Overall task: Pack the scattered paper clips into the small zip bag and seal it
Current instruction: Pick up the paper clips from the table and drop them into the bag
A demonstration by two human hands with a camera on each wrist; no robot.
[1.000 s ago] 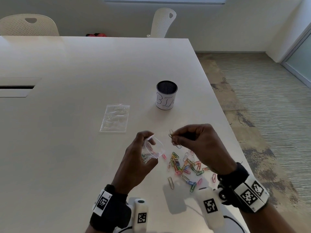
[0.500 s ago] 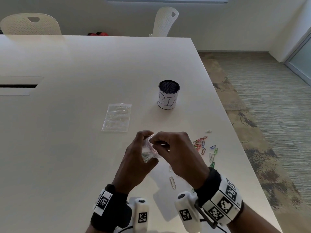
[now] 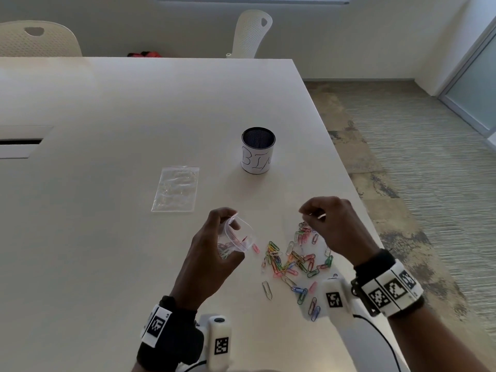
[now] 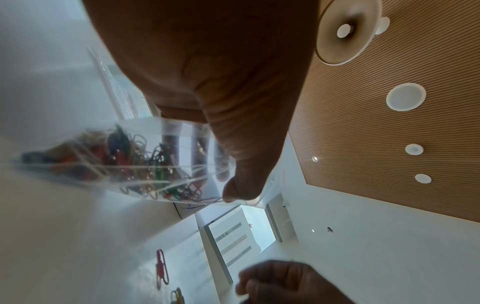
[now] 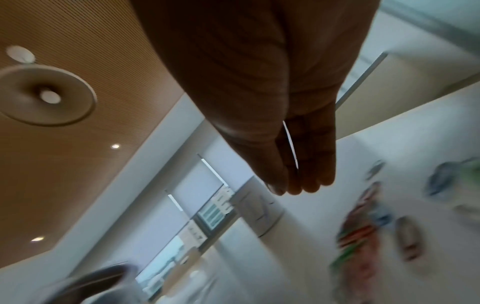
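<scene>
The left hand point(image 3: 212, 253) grips a small clear zip bag point(image 3: 239, 237), thumb and fingers curled round it, with the mouth held open and facing right. In the left wrist view the thumb point(image 4: 244, 164) presses the bag's wall near its rim, and a tangle of coloured clips point(image 4: 135, 162) fills the bag's lower part.

The right hand point(image 3: 332, 226) hangs above the far end of the loose paper clips point(image 3: 295, 261), to the right of the bag and apart from it. Its fingers are curled with the tips drawn together; the right wrist view shows the fingertips point(image 5: 298, 181) bunched, but whether they pinch a clip I cannot tell.

The scattered clips lie on the white table point(image 3: 107, 237) near its right edge, between the two hands and nearer the person. A flat spare plastic bag point(image 3: 175, 189) lies further off to the left, and a mesh cup marked "BIN" point(image 3: 258, 150) stands beyond.
</scene>
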